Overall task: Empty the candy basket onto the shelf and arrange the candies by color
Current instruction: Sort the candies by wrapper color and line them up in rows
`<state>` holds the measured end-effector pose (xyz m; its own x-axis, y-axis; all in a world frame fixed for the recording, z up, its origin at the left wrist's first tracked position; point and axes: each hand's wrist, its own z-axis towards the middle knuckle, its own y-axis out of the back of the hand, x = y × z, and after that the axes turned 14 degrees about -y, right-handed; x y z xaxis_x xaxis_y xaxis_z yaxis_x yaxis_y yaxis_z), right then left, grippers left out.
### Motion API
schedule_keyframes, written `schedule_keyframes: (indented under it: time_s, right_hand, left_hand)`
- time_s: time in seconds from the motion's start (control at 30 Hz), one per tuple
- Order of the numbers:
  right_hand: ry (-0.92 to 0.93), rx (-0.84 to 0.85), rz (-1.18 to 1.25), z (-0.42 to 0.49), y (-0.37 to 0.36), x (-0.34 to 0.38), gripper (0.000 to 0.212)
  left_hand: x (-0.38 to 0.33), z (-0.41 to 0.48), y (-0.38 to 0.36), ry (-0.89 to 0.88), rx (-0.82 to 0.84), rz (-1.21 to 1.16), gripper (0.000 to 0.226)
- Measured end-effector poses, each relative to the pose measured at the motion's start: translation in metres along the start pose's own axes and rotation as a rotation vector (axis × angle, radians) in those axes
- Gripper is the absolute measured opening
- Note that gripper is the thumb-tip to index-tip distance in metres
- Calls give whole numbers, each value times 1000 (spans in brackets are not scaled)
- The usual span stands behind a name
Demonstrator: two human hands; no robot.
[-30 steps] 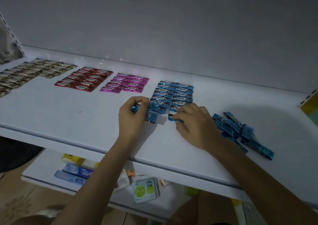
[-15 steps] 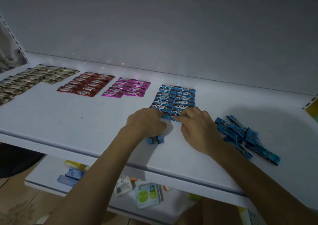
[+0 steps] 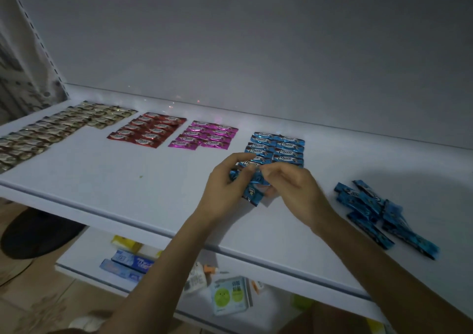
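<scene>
On the white shelf lie rows of candies sorted by color: gold, red, pink and blue. My left hand holds a small bunch of blue candies just above the shelf, in front of the blue rows. Right beside it, my right hand pinches one blue candy from that bunch. A loose pile of blue candies lies to the right of my right forearm. No basket is in view.
The shelf's back wall rises behind the rows. A perforated upright stands at the far left. A lower shelf carries blue boxes, a green-and-white packet and small items. A dark round object sits on the floor at left.
Both hands have lifted off the shelf and come together over the bunch of blue candies; half a second ago they were pressed flat at the front of the blue rows.
</scene>
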<state>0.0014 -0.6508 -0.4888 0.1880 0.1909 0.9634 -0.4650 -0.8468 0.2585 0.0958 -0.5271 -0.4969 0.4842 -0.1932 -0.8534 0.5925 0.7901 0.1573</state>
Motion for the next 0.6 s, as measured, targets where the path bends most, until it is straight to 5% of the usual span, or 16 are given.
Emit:
schedule_keyframes:
  time_s: [0.23, 0.37, 0.47, 0.6]
  right_hand:
    - [0, -103, 180, -2, -3, 14, 10]
    - [293, -242, -13, -1, -8, 1, 28]
    - [560, -350, -176, 4, -15, -5, 19]
    - [518, -311, -148, 4, -27, -12, 30]
  left_hand:
    - [0, -10, 17, 59, -120, -58, 31]
    - [0, -12, 22, 88, -90, -51, 45]
    - [0, -13, 22, 73, -68, -57, 47]
    - [3, -12, 26, 89, -135, -85, 36]
